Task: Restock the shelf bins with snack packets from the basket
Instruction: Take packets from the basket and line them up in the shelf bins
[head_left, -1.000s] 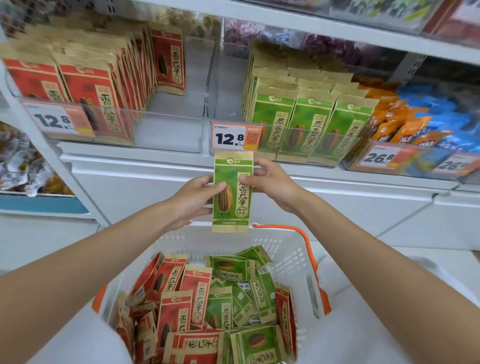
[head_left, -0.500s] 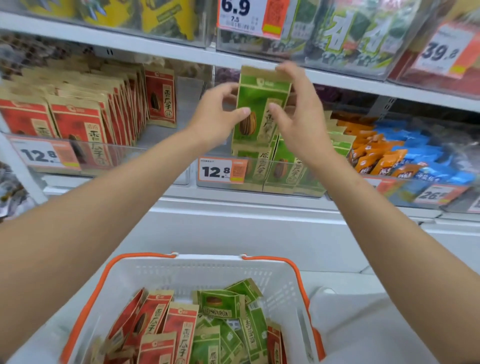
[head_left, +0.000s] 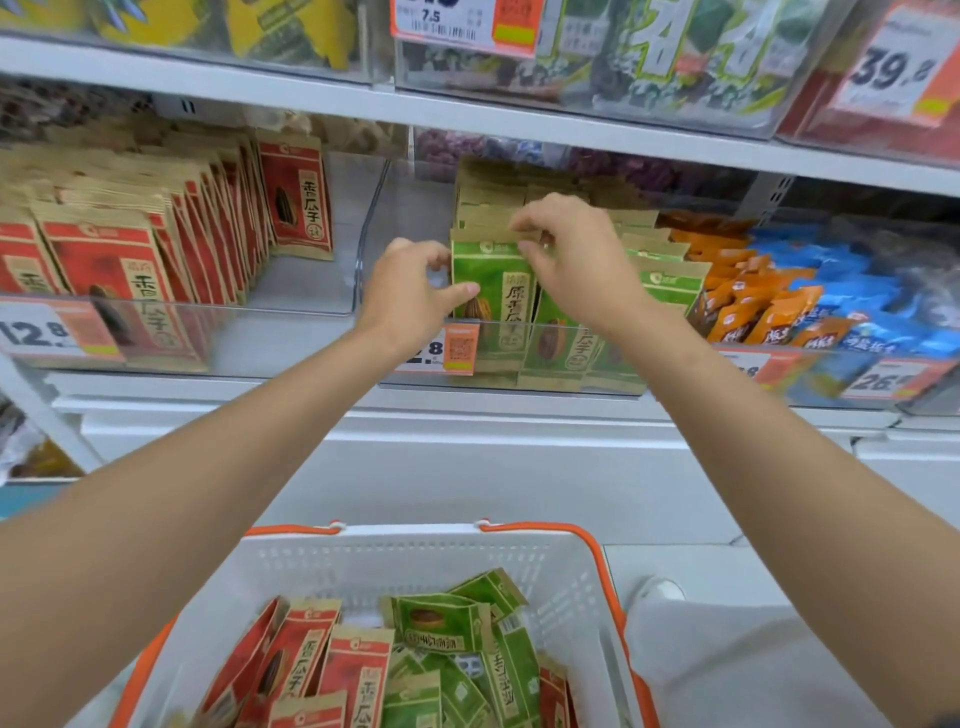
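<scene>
A green sunflower-seed packet (head_left: 493, 291) stands upright at the front left of the clear middle shelf bin (head_left: 519, 379), in front of rows of like green packets (head_left: 670, 280). My left hand (head_left: 410, 296) pinches its left edge with thumb on the face. My right hand (head_left: 571, 260) grips its top right corner. Below, the white basket with orange rim (head_left: 415, 561) holds several red packets (head_left: 358, 670) and green packets (head_left: 441, 623) lying loosely.
The left bin (head_left: 291, 332) holds red packets (head_left: 119, 280) with free room at its right side. Orange and blue snack bags (head_left: 810, 306) fill the right bin. Another shelf of goods with price tags (head_left: 467, 21) hangs overhead. A white cabinet front lies below the bins.
Both hands have lowered the green packet from in front of the upper shelf down into the front of the middle bin. The view has tilted up slightly.
</scene>
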